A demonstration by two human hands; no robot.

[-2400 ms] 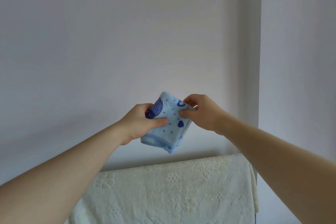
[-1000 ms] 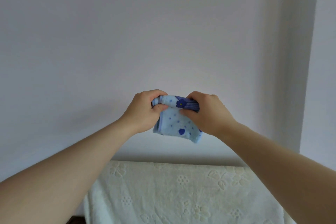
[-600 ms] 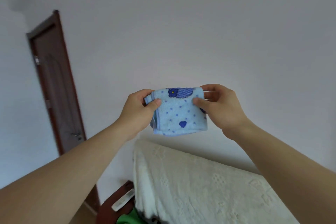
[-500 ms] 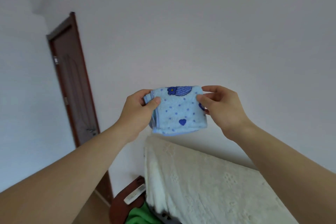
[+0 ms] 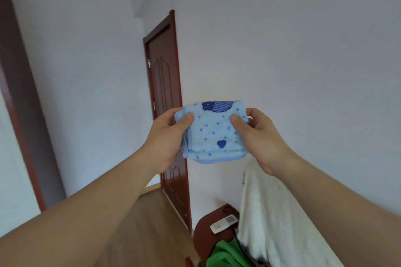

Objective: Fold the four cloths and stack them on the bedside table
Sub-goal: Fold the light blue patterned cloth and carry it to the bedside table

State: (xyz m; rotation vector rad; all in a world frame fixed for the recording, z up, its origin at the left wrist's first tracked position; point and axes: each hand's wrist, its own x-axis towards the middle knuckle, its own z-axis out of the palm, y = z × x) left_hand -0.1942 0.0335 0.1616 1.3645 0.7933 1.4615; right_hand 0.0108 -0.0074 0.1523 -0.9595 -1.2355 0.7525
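At chest height, in the air, we are pinching the folded blue cloth (image 5: 213, 134) with left hand (image 5: 168, 136) and right hand (image 5: 258, 136), thumbs in front, fingers closed behind, likely keeping the fold tight. Below right, bedside table (image 5: 208, 234) is holding a green cloth (image 5: 225, 253) and remote (image 5: 224, 223).

1. The cloth (image 5: 213, 134) is light blue with small dark blue dots, one dark blue heart near the bottom, and a darker blue edge.
2. At the top of the cloth is a dark blue flower with a yellow middle, beside a striped blue shape.
3. The door (image 5: 167, 102) on the far left is dark red-brown.
4. The blanket (image 5: 271, 219) on the right is cream white with a faint flower pattern.
5. The table (image 5: 204, 236) is dark brown.
6. The green cloth (image 5: 223, 253) near the bottom is bright green.
7. The remote (image 5: 224, 223) is white.
8. The floor (image 5: 138, 223) is light brown wood.
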